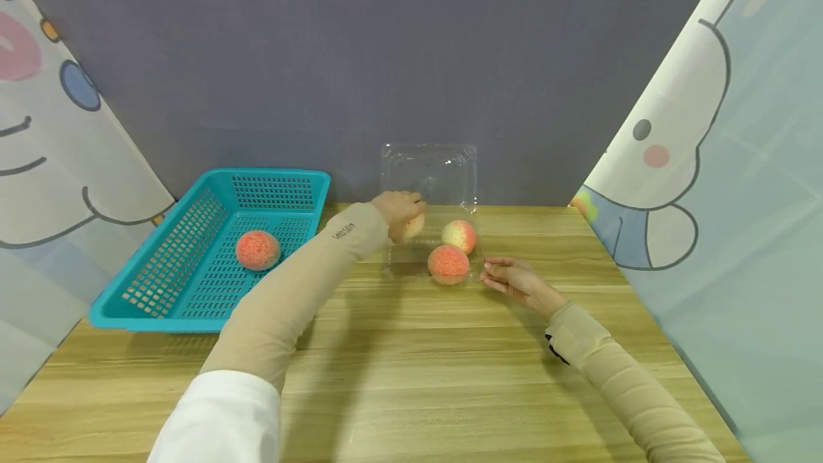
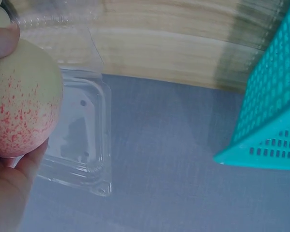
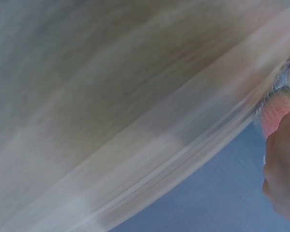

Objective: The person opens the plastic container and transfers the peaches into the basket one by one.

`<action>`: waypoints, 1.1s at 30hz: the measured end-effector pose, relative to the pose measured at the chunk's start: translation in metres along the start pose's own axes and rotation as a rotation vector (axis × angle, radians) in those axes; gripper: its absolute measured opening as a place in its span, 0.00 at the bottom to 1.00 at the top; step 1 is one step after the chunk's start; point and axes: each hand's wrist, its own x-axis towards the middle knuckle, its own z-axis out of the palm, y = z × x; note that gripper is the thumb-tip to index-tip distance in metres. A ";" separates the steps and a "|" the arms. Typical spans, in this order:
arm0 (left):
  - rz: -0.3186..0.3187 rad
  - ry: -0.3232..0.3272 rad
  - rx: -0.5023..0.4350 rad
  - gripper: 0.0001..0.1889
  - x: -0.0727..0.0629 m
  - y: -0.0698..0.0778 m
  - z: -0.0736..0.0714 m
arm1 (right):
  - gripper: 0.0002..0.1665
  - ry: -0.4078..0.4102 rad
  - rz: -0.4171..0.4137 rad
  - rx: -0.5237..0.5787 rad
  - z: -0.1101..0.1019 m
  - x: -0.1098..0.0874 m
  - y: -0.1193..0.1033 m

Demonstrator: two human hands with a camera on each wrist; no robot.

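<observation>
A clear plastic clamshell box stands with its lid raised against the back wall. Two peaches, a pale one with red speckles and a pinker one, lie in its base. My left hand grips another peach at the left part of the box, fingers and thumb around its sides; whether that peach touches the base cannot be told. At the base's right edge, my right hand pinches the rim between thumb and fingers. The right wrist view is mostly blurred, showing part of that hand.
To the left, a teal plastic basket with perforated walls holds one pink peach. My left forearm passes over its right side. Both stand on a wood-grain table with a grey back wall and cartoon-printed side panels.
</observation>
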 end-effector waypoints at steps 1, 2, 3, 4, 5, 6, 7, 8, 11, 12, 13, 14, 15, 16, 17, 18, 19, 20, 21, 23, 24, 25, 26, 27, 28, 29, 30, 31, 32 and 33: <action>-0.002 0.003 -0.004 0.41 0.000 -0.001 0.000 | 0.31 0.001 -0.001 -0.004 0.000 0.000 0.000; -0.003 0.008 -0.009 0.41 -0.001 -0.003 -0.001 | 0.30 0.003 0.000 -0.006 0.000 0.000 0.000; -0.005 0.011 -0.014 0.40 -0.002 -0.004 -0.002 | 0.31 0.002 -0.002 -0.002 0.000 0.000 -0.001; -0.005 0.015 -0.015 0.40 -0.003 -0.006 -0.002 | 0.30 0.007 -0.002 -0.005 0.000 0.000 -0.001; -0.006 0.017 -0.013 0.39 -0.004 -0.008 -0.003 | 0.30 0.009 -0.001 -0.005 0.001 0.001 -0.001; -0.010 0.014 -0.012 0.39 -0.005 -0.009 -0.003 | 0.30 0.010 0.001 -0.005 0.001 0.001 -0.001; -0.014 0.009 -0.011 0.39 -0.006 -0.011 -0.004 | 0.30 0.009 0.000 -0.007 0.001 0.001 -0.001; -0.020 0.000 -0.012 0.39 -0.007 -0.013 -0.005 | 0.31 0.007 0.001 -0.004 0.001 0.001 -0.001; -0.041 -0.026 -0.020 0.38 -0.012 -0.018 -0.007 | 0.31 0.004 0.006 -0.001 0.002 0.000 -0.001; -0.049 -0.035 -0.025 0.39 -0.013 -0.020 -0.007 | 0.31 0.004 0.006 0.000 0.003 0.000 -0.002; -0.049 -0.029 -0.024 0.38 -0.014 -0.021 -0.007 | 0.31 0.001 0.003 0.001 0.003 0.000 -0.002; -0.053 -0.029 -0.023 0.38 -0.016 -0.023 -0.008 | 0.31 0.002 0.003 0.004 0.003 0.000 -0.002; -0.057 -0.029 -0.020 0.38 -0.017 -0.024 -0.008 | 0.31 0.003 0.003 0.003 0.003 0.000 -0.002; -0.058 -0.028 -0.017 0.38 -0.018 -0.025 -0.007 | 0.31 0.003 0.003 0.003 0.003 0.000 -0.002; -0.061 -0.028 -0.017 0.38 -0.019 -0.027 -0.007 | 0.31 0.004 0.004 0.004 0.003 0.001 -0.002; -0.059 -0.027 -0.016 0.39 -0.019 -0.029 -0.006 | 0.31 0.006 0.005 0.004 0.003 0.001 -0.002; -0.057 -0.026 -0.014 0.39 -0.020 -0.030 -0.005 | 0.31 0.000 0.003 0.004 0.003 0.001 -0.002; -0.060 -0.037 -0.020 0.40 -0.021 -0.032 -0.005 | 0.31 0.002 0.005 0.005 0.003 0.001 -0.002; -0.058 -0.039 -0.025 0.41 -0.022 -0.033 -0.004 | 0.31 0.000 0.005 0.004 0.003 0.002 -0.002; -0.054 -0.035 -0.032 0.41 -0.024 -0.036 -0.003 | 0.31 -0.002 0.003 0.006 0.004 0.002 -0.003; -0.056 -0.036 -0.033 0.41 -0.025 -0.038 -0.002 | 0.31 -0.005 0.002 0.004 0.004 0.002 -0.003; -0.059 -0.031 -0.036 0.40 -0.027 -0.039 -0.003 | 0.31 -0.010 0.000 0.002 0.004 0.002 -0.003; -0.062 -0.024 -0.040 0.40 -0.029 -0.040 -0.003 | 0.31 -0.010 0.002 0.000 0.004 0.002 -0.003; -0.068 -0.019 -0.041 0.40 -0.031 -0.042 -0.003 | 0.31 -0.008 0.003 -0.001 0.004 0.002 -0.003; -0.074 -0.014 -0.042 0.39 -0.032 -0.043 -0.004 | 0.31 -0.011 0.002 -0.001 0.004 0.002 -0.003; -0.079 -0.012 -0.044 0.39 -0.034 -0.044 -0.004 | 0.32 -0.014 0.000 -0.004 0.004 0.002 -0.003; -0.084 -0.011 -0.044 0.39 -0.036 -0.046 -0.005 | 0.32 -0.013 0.001 -0.003 0.004 0.003 -0.003; -0.089 -0.008 -0.049 0.39 -0.038 -0.048 -0.005 | 0.32 -0.010 0.001 0.002 0.005 0.003 -0.003; -0.096 -0.008 -0.049 0.40 -0.040 -0.049 -0.006 | 0.32 -0.008 0.000 0.007 0.005 0.003 -0.003; -0.105 -0.007 -0.050 0.40 -0.042 -0.051 -0.006 | 0.32 -0.006 -0.002 0.012 0.005 0.003 -0.003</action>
